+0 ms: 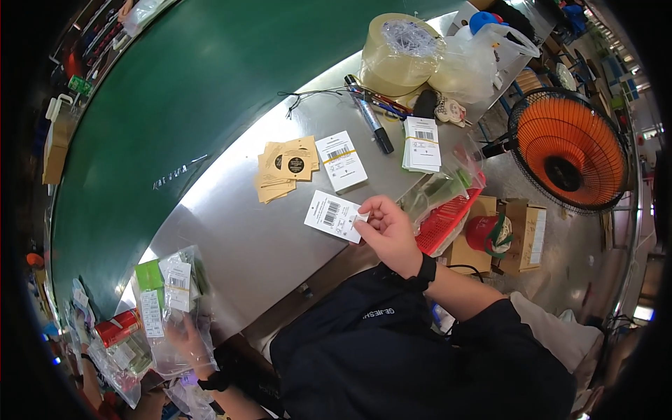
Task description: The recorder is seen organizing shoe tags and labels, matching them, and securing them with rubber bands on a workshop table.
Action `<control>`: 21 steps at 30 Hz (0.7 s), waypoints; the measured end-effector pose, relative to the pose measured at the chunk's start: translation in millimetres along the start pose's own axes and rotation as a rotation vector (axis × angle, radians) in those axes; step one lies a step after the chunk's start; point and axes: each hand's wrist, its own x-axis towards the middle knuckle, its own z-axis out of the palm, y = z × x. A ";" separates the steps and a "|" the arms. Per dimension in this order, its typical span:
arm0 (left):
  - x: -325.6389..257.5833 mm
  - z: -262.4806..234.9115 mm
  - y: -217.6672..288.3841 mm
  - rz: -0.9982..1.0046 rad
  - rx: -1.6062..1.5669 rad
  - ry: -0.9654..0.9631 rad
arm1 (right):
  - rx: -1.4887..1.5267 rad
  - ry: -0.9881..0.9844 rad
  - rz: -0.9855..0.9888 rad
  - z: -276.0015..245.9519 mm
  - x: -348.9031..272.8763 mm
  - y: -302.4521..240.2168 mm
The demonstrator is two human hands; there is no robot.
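Right hand (387,234), wrist bent inward, pinches a white barcode tag (334,215) over the steel table (245,238); left hand (187,343), apparently spread, presses clear plastic bags (175,308) at the table's lower-left edge.

White barcode label (334,216); clear bags (175,315)
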 end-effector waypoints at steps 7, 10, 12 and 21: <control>-2.9 -4.4 35.3 -0.063 0.075 -0.060 | 0.037 0.016 -0.042 -2.7 -3.0 4.2; -2.9 -4.2 33.5 -0.098 0.114 -0.064 | 0.033 -0.002 -0.037 -6.9 -7.0 5.5; -2.2 -2.4 24.2 -0.082 -0.047 -0.075 | 0.046 0.088 -0.155 -16.8 -15.8 6.9; -65.2 -32.8 10.2 0.275 0.114 0.283 | 0.145 0.606 -0.217 -72.8 -26.1 -15.5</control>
